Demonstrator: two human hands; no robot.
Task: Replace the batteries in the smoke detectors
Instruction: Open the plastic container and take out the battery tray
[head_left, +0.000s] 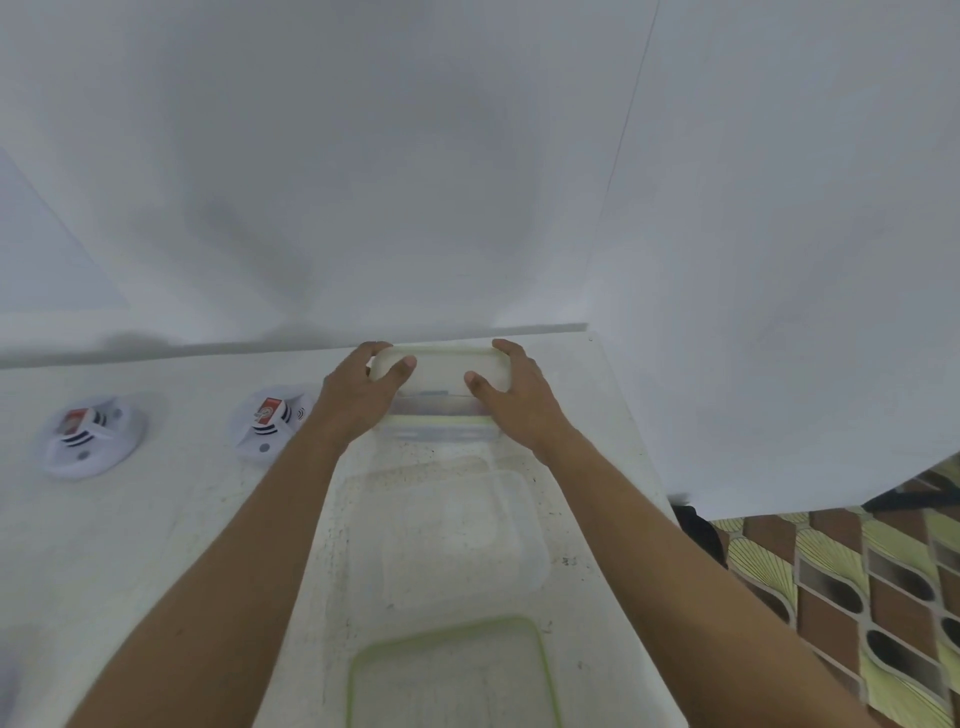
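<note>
Gripping a small lidded container (441, 371) from either side, the left hand (358, 395) and the right hand (511, 395) each curl their fingers over its far rim and lay a thumb on the pale lid. The container sits at the far edge of the white table (182, 519), toward the far right corner, close against the wall (363, 182). The cloudy lid hides whatever is inside.

Between the forearms a clear open tub (447, 530) stands mid-table, apparently empty. A loose green-rimmed lid (452, 675) lies by the near edge.

Along the far edge to the left lie two white smoke detectors, both back-up. The nearer smoke detector (272, 423) lies just beside the left wrist, with a red battery (267, 409) in its open compartment. The farther smoke detector (91, 436) lies well apart, toward the far left corner, with its own red cell (77, 420) showing.

The step in hand looks like opening this container, probably to reach or stow batteries. Whether the fitted batteries are old or new cannot be told. The next move likely calls for steadying the box with one hand while the other lifts the lid off evenly.
</note>
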